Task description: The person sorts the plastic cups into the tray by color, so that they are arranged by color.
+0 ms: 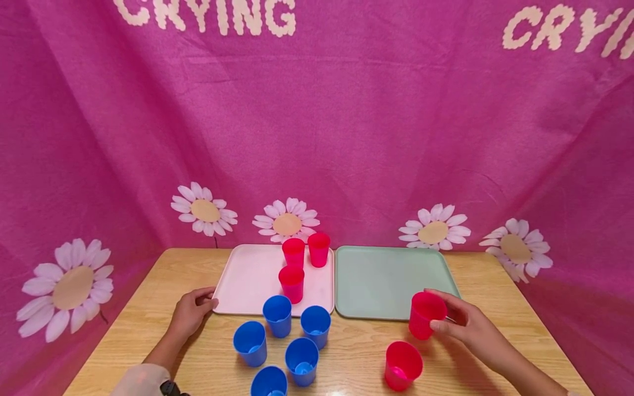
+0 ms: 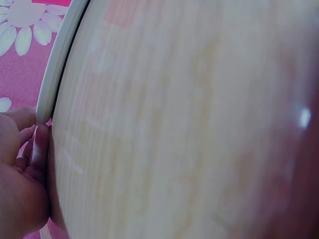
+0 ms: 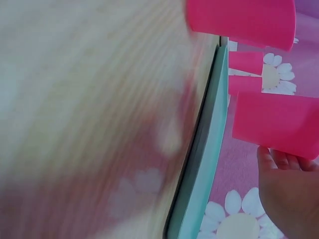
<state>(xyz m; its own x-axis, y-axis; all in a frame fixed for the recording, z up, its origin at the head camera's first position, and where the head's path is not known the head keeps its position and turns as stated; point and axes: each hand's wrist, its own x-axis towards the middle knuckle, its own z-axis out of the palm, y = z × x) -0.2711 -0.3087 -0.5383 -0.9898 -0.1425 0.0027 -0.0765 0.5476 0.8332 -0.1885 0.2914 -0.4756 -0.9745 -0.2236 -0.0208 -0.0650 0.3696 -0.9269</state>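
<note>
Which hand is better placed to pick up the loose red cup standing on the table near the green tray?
Probably neither ideally, but the right. The right hand already grips a red cup, just beside the loose red cup. The left hand rests at the pink tray, beyond the blue cups.

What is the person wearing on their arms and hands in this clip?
Both hands are bare: no gloves or rings visible. The left hand leads to a bare forearm ending in a light, pale sleeve with a dark strap or device at its edge. The right hand and forearm show no sleeve.
</note>
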